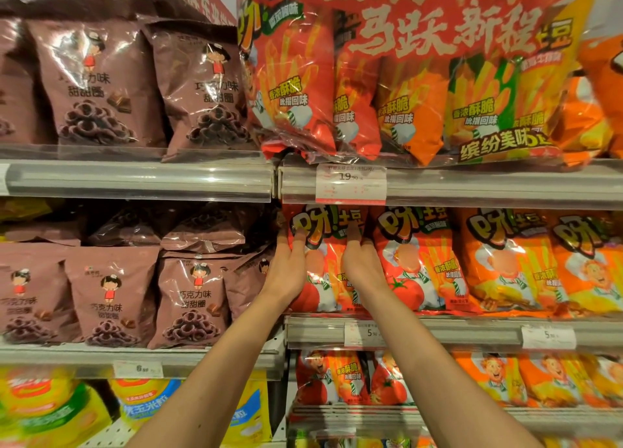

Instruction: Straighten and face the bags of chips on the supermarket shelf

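Note:
A red bag of tomato potato sticks stands upright at the left end of the middle right-hand shelf. My left hand grips its left edge, fingers on the front near the top. My right hand holds its right edge, fingertips at the seam with the neighbouring red bag. Orange bags of the same brand stand in a row further right. Both forearms reach up from below.
The shelf rail with price tags runs just under the bags. Above hang large multipacks over the upper rail. Brown chocolate-ring bags fill the left shelves; yellow bags sit at bottom left, more red and orange bags below.

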Demonstrator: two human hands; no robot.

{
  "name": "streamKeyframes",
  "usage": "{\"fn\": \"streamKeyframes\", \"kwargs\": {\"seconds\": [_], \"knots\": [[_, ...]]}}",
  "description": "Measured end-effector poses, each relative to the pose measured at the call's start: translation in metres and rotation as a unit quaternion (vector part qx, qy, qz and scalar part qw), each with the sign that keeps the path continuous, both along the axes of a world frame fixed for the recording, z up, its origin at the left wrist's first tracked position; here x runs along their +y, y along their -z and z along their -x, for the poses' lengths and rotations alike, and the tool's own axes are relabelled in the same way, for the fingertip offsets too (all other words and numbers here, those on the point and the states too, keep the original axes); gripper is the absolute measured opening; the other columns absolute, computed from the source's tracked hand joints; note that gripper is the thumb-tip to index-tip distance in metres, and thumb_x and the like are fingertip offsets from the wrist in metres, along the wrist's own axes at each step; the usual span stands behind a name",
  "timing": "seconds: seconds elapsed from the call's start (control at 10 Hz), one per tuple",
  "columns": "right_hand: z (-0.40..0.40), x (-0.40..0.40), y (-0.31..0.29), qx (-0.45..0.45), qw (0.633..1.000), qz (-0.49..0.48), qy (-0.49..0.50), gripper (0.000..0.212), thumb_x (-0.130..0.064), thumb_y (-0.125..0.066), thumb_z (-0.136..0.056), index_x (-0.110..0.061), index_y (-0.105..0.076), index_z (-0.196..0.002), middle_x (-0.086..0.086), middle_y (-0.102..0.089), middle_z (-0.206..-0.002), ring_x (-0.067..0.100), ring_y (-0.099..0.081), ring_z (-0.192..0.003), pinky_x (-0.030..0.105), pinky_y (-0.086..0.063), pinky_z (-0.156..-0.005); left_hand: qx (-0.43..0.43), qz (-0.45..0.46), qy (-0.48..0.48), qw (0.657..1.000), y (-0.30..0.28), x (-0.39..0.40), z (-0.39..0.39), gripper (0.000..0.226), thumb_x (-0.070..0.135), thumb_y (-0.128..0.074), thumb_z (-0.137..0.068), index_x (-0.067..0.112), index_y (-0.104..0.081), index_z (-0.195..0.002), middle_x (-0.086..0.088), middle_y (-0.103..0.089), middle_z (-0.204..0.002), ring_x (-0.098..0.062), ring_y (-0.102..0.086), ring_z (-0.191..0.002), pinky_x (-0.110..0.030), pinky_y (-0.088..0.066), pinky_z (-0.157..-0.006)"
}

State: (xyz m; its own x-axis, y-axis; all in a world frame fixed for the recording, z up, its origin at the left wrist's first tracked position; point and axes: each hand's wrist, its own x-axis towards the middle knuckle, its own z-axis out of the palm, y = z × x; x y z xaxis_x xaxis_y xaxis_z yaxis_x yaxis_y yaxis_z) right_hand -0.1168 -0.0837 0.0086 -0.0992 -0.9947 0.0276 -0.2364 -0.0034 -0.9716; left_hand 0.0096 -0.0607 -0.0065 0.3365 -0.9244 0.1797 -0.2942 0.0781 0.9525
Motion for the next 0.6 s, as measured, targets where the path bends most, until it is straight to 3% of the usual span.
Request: {"fn": "streamKeyframes", "kwargs": {"seconds": [0.2, 0.3, 0.4, 0.5, 0.6], "knots": [[0.011, 0.013, 0.0, -0.011, 0.999, 0.017, -0.036, 0.071, -0.061, -0.027, -0.101, -0.017, -0.019, -0.157, 0.008, -0.036, -0.157, 0.031, -0.033, -0.143, 0.043, -0.029, -0.112, -0.043, 0.067, -0.004, 0.997, 0.002, 0.016, -0.002, 0.062, 0.049, -0.039, -0.104, 0.029, -0.015, -0.158, 0.001, -0.042, -0.155, -0.021, -0.039, -0.142, -0.03, -0.03, -0.106], [0.022, 0.019, 0.004, 0.009, 0.996, 0.055, -0.068, 0.07, -0.059, -0.036, -0.1, -0.021, -0.02, -0.157, 0.003, -0.047, -0.144, 0.024, -0.044, -0.132, 0.039, -0.034, -0.106, -0.092, 0.098, 0.002, 0.991, 0.008, 0.028, -0.01, 0.064, 0.05, -0.046, -0.101, 0.036, -0.015, -0.156, 0.008, -0.037, -0.158, -0.013, -0.037, -0.143, -0.032, -0.031, -0.114], [0.034, 0.027, 0.011, 0.029, 0.989, 0.098, -0.106, 0.078, -0.065, -0.044, -0.094, -0.026, -0.016, -0.157, -0.003, -0.034, -0.159, 0.015, -0.034, -0.144, 0.039, -0.03, -0.117, -0.154, 0.129, -0.001, 0.98, 0.012, 0.042, -0.009, 0.065, 0.055, -0.048, -0.098, 0.038, -0.022, -0.155, 0.014, -0.035, -0.157, -0.004, -0.035, -0.141, -0.033, -0.033, -0.114], [0.056, 0.045, 0.013, 0.087, 0.976, 0.151, -0.132, 0.08, -0.066, -0.046, -0.092, -0.034, -0.015, -0.157, -0.009, -0.026, -0.162, 0.007, -0.028, -0.146, 0.039, -0.029, -0.12, -0.231, 0.149, -0.017, 0.961, 0.018, 0.056, -0.002, 0.057, 0.049, -0.05, -0.1, 0.037, -0.031, -0.152, 0.016, -0.035, -0.154, 0.0, -0.033, -0.14, -0.031, -0.034, -0.113], [0.086, 0.059, 0.012, 0.201, 0.951, 0.203, -0.122, 0.071, -0.066, -0.042, -0.093, -0.038, -0.022, -0.155, -0.016, -0.028, -0.159, 0.004, -0.027, -0.146, 0.036, -0.029, -0.119, -0.301, 0.152, -0.047, 0.94, 0.022, 0.062, 0.01, 0.058, 0.053, -0.046, -0.098, 0.032, -0.036, -0.151, 0.01, -0.031, -0.157, -0.008, -0.029, -0.145, -0.038, -0.032, -0.117]]}}
